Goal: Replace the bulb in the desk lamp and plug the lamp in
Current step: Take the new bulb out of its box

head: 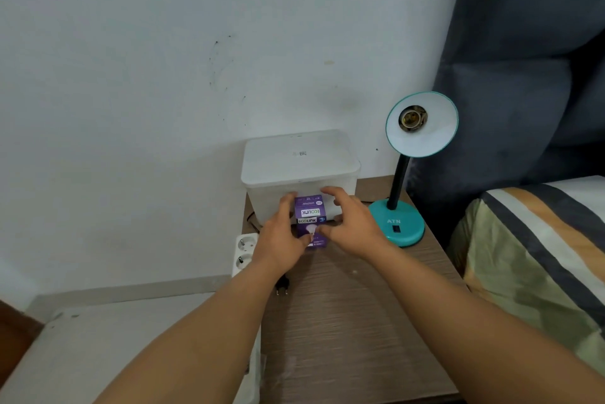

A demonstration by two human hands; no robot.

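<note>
A purple bulb box point(310, 214) stands on the wooden nightstand point(353, 322), in front of a white lidded bin. My left hand point(283, 240) grips its left side, thumb near its lower front. My right hand point(352, 223) is at its right side, fingers spread over the top corner. A teal desk lamp point(401, 227) stands to the right; its shade point(422, 124) faces me and the socket point(412, 118) holds no bulb. The lamp's black plug point(282, 286) lies on the nightstand's left edge, below my left forearm. A white power strip point(245, 253) hangs beside it.
The white lidded bin point(299, 168) fills the nightstand's back left against the wall. A bed with a striped cover point(540, 256) and a dark padded headboard point(523, 60) lie to the right. A white surface point(114, 338) sits low at the left.
</note>
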